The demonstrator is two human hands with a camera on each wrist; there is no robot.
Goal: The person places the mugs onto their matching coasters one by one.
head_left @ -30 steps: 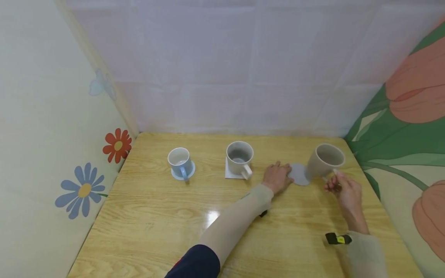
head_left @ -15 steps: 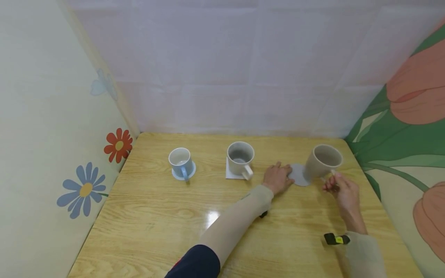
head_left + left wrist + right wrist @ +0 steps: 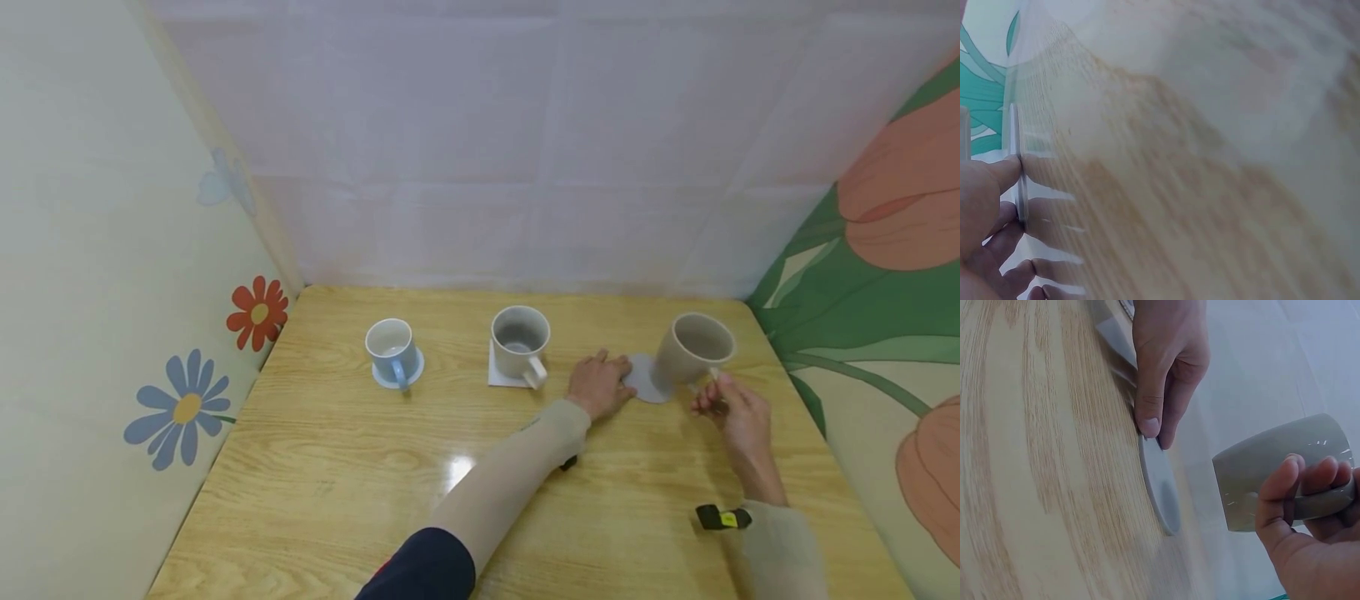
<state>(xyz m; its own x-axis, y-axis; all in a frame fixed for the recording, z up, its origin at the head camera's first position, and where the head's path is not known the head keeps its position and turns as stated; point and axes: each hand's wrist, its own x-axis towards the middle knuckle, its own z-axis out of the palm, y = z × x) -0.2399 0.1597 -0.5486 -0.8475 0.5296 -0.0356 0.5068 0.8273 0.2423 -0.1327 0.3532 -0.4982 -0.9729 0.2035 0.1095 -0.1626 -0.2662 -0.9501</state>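
Observation:
In the head view my right hand (image 3: 738, 417) grips a tall grey mug (image 3: 678, 354) by its handle. The right wrist view shows the mug (image 3: 1272, 465) held off the table, its base apart from a round grey coaster (image 3: 1159, 481). That coaster (image 3: 651, 385) lies flat on the table, just left of the mug, which partly covers it from above. At the coaster's left edge, my left hand (image 3: 600, 386) holds the rim between thumb and fingers. The left wrist view shows the same coaster (image 3: 1017, 144) edge-on against the fingertips.
A white mug (image 3: 517, 354) stands on a square white coaster (image 3: 498, 375) left of my left hand. Farther left, a small blue cup (image 3: 396, 365) sits on a round pale coaster (image 3: 417, 372). A pale cloth (image 3: 480, 208) hangs behind the wooden table (image 3: 322, 467).
My right hand and the tall grey mug have shifted slightly left, closer over the round grey coaster. My left hand has stayed at the coaster's edge.

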